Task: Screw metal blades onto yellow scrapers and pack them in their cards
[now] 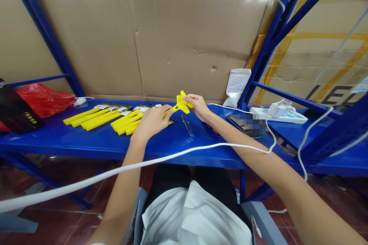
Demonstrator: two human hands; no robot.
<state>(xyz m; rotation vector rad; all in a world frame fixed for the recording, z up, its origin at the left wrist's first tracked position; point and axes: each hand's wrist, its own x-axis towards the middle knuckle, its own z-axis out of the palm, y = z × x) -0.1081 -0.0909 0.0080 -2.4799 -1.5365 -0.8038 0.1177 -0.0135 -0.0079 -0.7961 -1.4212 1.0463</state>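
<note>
My left hand (153, 120) is closed around the handle of a yellow scraper-like tool (180, 104), held just above the blue table. With its fingertips, my right hand (198, 105) pinches a flat yellow piece (186, 98) at the tool's head; whether that piece is separate or joined I cannot tell. Below the head, a slim clear plastic strip (188, 126) lies on the table. Several yellow-handled tools (97, 118) rest in a row left of my left hand, their far ends dark and white. My left hand partly hides the nearest ones.
A white cable (172, 157) crosses in front of my forearms. On the right are a phone (244, 125), a white power strip (287, 115) and a white pouch (237, 86). A red bag (46, 99) and a black box (17, 111) stand left. Cardboard (184, 46) backs the blue table (94, 141).
</note>
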